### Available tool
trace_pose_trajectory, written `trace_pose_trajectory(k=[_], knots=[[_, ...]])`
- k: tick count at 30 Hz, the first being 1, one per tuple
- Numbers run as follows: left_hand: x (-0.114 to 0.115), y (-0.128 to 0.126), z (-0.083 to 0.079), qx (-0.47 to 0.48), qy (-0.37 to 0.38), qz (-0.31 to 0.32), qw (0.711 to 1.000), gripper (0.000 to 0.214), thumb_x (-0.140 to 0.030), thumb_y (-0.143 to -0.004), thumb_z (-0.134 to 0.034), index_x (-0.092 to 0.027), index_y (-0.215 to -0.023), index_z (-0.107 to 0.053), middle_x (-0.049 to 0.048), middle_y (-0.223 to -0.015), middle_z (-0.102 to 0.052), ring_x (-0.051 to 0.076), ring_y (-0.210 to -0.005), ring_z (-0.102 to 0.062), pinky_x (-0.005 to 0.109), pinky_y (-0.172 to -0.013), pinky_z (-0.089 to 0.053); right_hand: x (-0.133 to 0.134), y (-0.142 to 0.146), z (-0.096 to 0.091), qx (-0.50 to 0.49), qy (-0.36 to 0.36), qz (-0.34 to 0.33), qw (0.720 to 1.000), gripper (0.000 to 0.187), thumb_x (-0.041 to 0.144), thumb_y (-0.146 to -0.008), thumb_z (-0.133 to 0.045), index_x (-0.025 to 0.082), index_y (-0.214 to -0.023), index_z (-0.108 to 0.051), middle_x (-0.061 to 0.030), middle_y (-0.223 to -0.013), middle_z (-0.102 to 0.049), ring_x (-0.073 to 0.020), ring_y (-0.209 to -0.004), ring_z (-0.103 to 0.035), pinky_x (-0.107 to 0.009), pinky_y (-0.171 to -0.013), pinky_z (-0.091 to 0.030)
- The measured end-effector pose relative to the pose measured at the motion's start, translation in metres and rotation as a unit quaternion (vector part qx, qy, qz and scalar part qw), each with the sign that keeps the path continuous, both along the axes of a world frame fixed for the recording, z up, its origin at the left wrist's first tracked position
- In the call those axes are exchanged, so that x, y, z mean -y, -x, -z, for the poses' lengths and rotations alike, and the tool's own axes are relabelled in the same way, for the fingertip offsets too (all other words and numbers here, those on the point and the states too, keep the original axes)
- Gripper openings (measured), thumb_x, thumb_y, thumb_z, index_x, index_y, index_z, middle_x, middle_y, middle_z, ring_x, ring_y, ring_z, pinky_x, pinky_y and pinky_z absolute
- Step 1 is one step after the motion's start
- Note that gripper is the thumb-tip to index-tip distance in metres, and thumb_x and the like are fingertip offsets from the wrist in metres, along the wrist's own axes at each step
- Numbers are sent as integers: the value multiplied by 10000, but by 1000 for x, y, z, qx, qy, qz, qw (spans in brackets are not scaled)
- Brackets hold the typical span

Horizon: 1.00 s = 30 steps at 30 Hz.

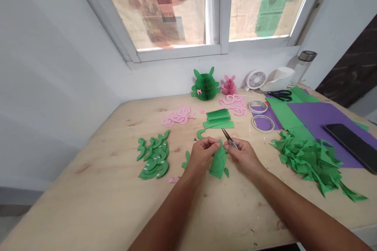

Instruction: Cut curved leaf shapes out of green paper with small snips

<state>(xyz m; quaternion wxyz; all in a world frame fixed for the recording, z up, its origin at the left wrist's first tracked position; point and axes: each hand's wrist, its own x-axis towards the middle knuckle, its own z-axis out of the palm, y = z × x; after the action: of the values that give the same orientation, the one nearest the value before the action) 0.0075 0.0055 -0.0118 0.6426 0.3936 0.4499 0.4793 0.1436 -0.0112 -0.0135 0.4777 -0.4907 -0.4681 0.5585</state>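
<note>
Green paper shape (pixel 218 163), a curved, layered cut-paper piece, was held at the lower center of the view, just beyond the person's two forearms. Its long axis ran roughly up and down the frame, tipped slightly, with its upper end between the hands. The left hand (pixel 201 153) was the nearer to it, and its fingers (pixel 209 144) were closed in a pinch on that upper end. The right hand (pixel 243 157), just to the right of the shape, had its fingers closed around slim tweezers (pixel 229 138), whose tips pointed up and to the left, apparently not touching the paper.

Beyond the hands, on a pale wooden table (pixel 88 188), lay a green hook-shaped strip (pixel 200 134) and a stack of green paper strips (pixel 218 119). Curved green pieces (pixel 153 156) were heaped at left, and pink cut pieces (pixel 178 117) lay farther up. To the right were two tape rolls (pixel 262 123), black-handled scissors (pixel 280 95), a pile of green scraps (pixel 312 160) and a black phone (pixel 350 147). Farthest, below the window (pixel 159 8), stood a green folded-paper figure (pixel 205 85), a pink one (pixel 229 85) and a small white fan (pixel 255 79).
</note>
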Motion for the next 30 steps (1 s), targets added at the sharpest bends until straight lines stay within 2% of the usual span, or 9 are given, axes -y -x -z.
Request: trace_pose_trajectory(k=[8, 16, 22, 26, 30], knots=[[2, -1, -2, -57, -57, -17, 997, 173, -282, -557, -722, -139, -585, -627, -16, -542, -574, 84, -502, -480, 201, -498, -363, -1, 0, -5, 23, 4, 8, 1000, 202, 354, -671, -626, 164, -672, -560, 84, -460, -307, -67, -420, -203, -234, -423, -133], [1, -1, -2, -68, -58, -9, 996, 143, -255, -567, -707, -137, -575, -627, -18, -525, -558, 83, -487, -469, 199, -474, -352, -1, 0, -4, 31, -10, 15, 999, 163, 308, -676, -625, 166, -637, -556, 78, -461, -332, -66, -423, -233, -228, -422, -162], [1, 0, -1, -66, -44, 11, 997, 153, -259, -558, -724, -136, -578, -635, -4, -522, -575, 88, -466, -471, 199, -442, -342, -3, -3, 0, 38, -36, 42, 998, 174, 336, -670, -646, 170, -650, -601, 51, -506, -413, -95, -479, -331, -232, -470, -248], [3, -1, -2, -69, -42, 35, 996, 165, -274, -562, -730, -138, -569, -637, 0, -511, -573, 89, -452, -469, 204, -435, -342, -6, -5, 1, 50, -48, 34, 997, 169, 323, -646, -666, 169, -633, -598, 31, -549, -465, -116, -535, -393, -236, -503, -295], [4, 0, -4, -73, -29, 69, 994, 177, -288, -564, -735, -142, -593, -639, -4, -532, -575, 84, -451, -466, 203, -436, -340, -6, -5, 1, 41, -41, 60, 996, 161, 299, -657, -654, 171, -607, -570, 49, -513, -428, -91, -484, -344, -227, -466, -256]])
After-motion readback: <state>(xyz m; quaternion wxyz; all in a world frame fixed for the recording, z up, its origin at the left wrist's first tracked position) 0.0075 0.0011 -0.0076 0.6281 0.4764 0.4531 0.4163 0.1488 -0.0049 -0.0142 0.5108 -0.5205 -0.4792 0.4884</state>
